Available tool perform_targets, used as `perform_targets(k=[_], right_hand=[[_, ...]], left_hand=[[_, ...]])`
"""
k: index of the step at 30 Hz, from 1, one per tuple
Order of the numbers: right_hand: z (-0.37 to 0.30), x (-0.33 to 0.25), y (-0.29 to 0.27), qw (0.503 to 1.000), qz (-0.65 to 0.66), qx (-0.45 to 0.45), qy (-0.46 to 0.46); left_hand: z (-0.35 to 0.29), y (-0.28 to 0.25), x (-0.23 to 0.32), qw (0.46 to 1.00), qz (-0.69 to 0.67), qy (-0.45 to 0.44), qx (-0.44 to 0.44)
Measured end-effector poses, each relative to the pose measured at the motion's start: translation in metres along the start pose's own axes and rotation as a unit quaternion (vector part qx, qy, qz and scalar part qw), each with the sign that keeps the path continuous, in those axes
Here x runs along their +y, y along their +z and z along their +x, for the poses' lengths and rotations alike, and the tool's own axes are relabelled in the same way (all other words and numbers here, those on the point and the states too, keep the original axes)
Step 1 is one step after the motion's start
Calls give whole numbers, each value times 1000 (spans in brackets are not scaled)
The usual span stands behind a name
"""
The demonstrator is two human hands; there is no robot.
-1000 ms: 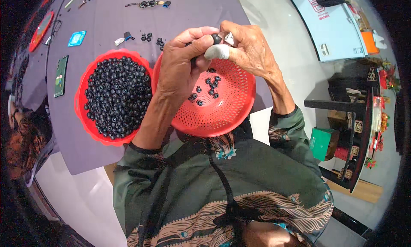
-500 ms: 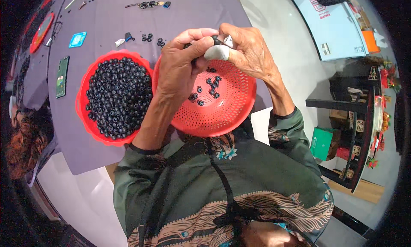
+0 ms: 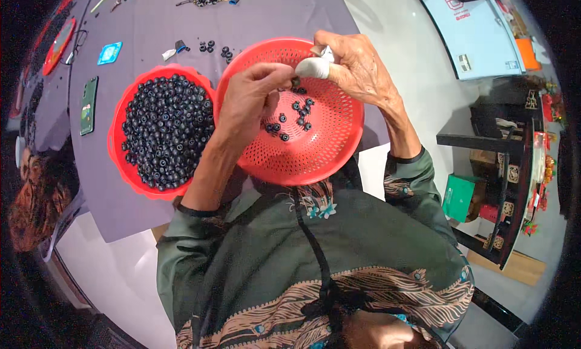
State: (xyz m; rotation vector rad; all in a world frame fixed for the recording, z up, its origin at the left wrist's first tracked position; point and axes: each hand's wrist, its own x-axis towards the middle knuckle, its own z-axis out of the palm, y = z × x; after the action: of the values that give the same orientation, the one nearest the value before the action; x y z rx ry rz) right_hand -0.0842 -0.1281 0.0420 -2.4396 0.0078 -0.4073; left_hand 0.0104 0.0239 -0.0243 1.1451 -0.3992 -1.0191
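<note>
Over the right-hand red colander (image 3: 308, 172) both my hands are raised, close together. My left hand (image 3: 245, 101) is closed, thumb and forefinger pinching a small dark round piece (image 3: 296, 81). My right hand (image 3: 363, 64) is curled, its thumb in a white covering (image 3: 313, 67). A whitish shiny bit (image 3: 327, 53) shows between its thumb and fingers; its kind cannot be made out. Several small black ring-like pieces (image 3: 302, 111) lie in the colander's bottom. To its left, a red scalloped basket (image 3: 114, 148) is heaped with the same black pieces (image 3: 166, 131).
Purple-grey cloth covers the table (image 3: 266, 16). On it lie a phone (image 3: 88, 105), a blue square packet (image 3: 109, 53), loose black pieces (image 3: 207, 46) and a cord-like strip (image 3: 209, 1). A dark wooden stand (image 3: 484, 144) and a pale blue box (image 3: 478, 40) are to the right.
My hands have drawn slightly apart. The left has lowered, baring more of the colander's far rim, and the dark piece at the right fingertips no longer shows there.
</note>
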Motion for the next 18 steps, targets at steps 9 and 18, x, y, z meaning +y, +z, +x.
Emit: perform_targets(k=[9,18], right_hand=[[-15,3,6,997,-5,-21,68],[-17,-2,30,999,-7,1,43]], left_hand=[[4,6,3,938,-335,-86,11],[12,16,2,919,-394,-25,-18]])
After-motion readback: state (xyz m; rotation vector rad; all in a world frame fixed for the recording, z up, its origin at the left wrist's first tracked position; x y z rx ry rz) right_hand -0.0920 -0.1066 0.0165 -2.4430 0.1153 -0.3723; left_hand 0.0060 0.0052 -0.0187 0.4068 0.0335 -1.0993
